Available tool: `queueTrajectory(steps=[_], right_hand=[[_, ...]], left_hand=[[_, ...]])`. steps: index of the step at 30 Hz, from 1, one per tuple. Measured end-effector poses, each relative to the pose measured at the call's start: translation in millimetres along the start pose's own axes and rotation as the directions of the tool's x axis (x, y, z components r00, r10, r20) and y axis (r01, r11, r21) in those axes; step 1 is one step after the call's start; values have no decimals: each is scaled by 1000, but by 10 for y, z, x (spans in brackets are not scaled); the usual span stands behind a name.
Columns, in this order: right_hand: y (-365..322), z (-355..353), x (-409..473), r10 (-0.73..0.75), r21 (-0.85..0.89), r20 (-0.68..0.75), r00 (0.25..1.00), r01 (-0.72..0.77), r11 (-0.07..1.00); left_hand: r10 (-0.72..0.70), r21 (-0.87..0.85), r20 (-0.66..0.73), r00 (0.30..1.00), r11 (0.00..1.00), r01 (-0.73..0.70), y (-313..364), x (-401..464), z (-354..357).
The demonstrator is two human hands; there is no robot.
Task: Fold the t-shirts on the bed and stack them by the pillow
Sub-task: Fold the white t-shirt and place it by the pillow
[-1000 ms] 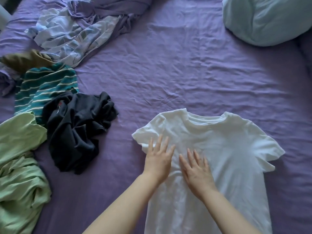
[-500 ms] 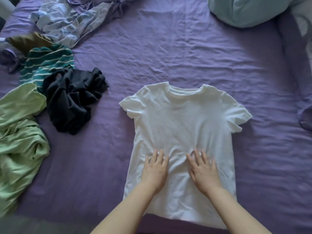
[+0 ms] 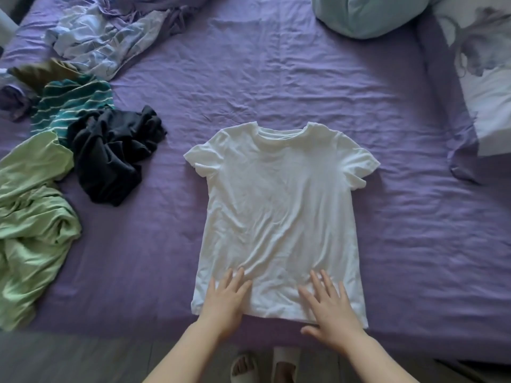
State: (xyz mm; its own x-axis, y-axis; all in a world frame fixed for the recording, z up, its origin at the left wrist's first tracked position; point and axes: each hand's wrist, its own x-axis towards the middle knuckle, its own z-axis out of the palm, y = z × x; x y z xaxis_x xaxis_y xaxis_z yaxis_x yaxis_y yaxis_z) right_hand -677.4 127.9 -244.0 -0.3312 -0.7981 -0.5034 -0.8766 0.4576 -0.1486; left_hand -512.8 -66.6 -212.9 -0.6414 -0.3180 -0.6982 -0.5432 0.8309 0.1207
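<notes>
While both hands press flat, white t-shirt lies spread.

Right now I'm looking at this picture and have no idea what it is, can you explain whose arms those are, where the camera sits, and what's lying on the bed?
There is no machine here. A person wears a camera on their head, looking down at their own bare arms. The left hand and right hand lie flat, fingers spread, on the hem of a white t-shirt spread on the purple bed. Nothing is gripped. To the left lie crumpled black, striped teal and light green garments. A pale pillow sits at the top right.
</notes>
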Motion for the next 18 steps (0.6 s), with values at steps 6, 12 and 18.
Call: queueTrajectory(steps=[6,12,18], right_hand=[[-36,23,-68,0,-37,-96,995,-4,999],[-99,104,-206,176,11,-154,972,-177,984],[100,43,-335,302,-45,-154,941,-312,949]], left_hand=[[71,70,-51,996,995,-67,-75,-1,51],[164,69,-246,955,986,-152,-129,60,160],[75,95,-314,947,994,-47,-168,49,318]])
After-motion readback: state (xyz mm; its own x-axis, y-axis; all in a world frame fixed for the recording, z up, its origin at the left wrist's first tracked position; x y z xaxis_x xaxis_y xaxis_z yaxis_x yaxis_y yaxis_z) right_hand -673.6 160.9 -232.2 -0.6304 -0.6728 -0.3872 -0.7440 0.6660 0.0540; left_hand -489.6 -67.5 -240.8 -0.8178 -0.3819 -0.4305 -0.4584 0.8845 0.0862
